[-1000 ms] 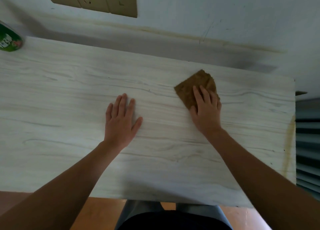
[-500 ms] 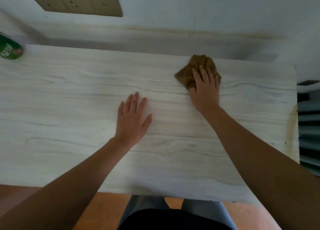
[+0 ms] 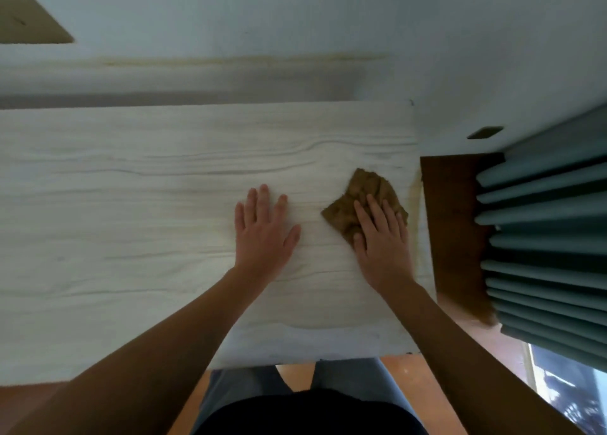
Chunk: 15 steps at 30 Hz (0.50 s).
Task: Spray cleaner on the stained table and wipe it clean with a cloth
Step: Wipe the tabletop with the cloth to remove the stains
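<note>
A pale wood-grain table (image 3: 115,205) fills the left and middle of the head view. A crumpled brown cloth (image 3: 364,198) lies near the table's right edge. My right hand (image 3: 382,241) presses flat on the cloth's near part, fingers covering it. My left hand (image 3: 262,231) rests flat on the bare tabletop just left of the cloth, fingers apart, holding nothing. A yellowish stain (image 3: 414,211) runs along the table's right edge beside the cloth. No spray bottle is in view.
A white wall (image 3: 295,24) rises behind the table, with a socket plate (image 3: 29,21) at the upper left. Teal pleated curtains (image 3: 542,237) hang on the right, across a gap of brown floor (image 3: 453,221). My legs show below the table's near edge.
My right hand has slid the cloth from the table's back middle toward its right edge. The view has swung right, so the green bottle at far left has left the frame.
</note>
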Tool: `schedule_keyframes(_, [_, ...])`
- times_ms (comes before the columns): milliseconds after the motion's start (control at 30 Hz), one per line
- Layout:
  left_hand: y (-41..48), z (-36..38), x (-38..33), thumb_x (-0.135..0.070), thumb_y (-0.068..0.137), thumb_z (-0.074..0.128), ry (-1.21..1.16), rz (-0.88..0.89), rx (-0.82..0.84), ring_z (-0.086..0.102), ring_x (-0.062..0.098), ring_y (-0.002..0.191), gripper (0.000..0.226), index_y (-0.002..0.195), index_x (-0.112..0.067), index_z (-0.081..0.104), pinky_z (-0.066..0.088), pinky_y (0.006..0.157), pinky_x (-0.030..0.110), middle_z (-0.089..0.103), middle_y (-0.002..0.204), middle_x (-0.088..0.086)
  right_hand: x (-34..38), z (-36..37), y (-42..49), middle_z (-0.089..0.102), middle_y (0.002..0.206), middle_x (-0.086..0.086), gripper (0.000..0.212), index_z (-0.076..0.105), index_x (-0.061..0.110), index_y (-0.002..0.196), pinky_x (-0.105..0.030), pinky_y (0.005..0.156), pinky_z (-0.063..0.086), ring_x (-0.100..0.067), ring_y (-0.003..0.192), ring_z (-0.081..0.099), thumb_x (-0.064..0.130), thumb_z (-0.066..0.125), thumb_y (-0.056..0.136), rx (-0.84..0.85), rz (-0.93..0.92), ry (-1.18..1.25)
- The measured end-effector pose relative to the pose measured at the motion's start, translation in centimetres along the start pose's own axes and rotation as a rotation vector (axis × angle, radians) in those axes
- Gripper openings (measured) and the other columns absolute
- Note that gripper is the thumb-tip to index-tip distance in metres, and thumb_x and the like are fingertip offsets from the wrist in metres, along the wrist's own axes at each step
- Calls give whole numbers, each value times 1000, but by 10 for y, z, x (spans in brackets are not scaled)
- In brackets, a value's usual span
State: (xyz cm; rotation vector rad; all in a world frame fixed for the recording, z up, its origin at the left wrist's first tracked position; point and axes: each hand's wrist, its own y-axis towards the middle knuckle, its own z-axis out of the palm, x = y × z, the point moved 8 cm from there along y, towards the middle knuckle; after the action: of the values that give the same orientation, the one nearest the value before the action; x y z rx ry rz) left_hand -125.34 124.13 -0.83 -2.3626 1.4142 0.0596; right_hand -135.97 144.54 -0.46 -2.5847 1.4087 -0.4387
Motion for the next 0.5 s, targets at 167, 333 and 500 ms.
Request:
schedule_keyframes(167, [0,5,-9,-58,96,34,9,-74,-61,18,45,154,73,154,-15,41,17,124,60,23,166,25,-21,-4,7,21,166,0,60,28,28,157,-49,124,14,-26,152,16,40,28,98,40,-156,2])
schedule_keyframes(333, [1,2,-3,-60,96,38,34,-59,-79,22,42,153,71,153,-19,42,25,122,58,26,166,22,-36,-25,73,25,164,-3,58,30,27,156,-50,123,15,-30,151,20,36,39,100,-14,-159,-14])
schedule_keyframes(500, [1,5,-3,-60,96,39,28,-59,-105,17,41,155,71,154,-18,39,21,123,57,23,167,22,-51,-51,153,24,164,-6,56,32,25,156,-50,122,11,-32,151,19,32,42,101,-34,-143,27])
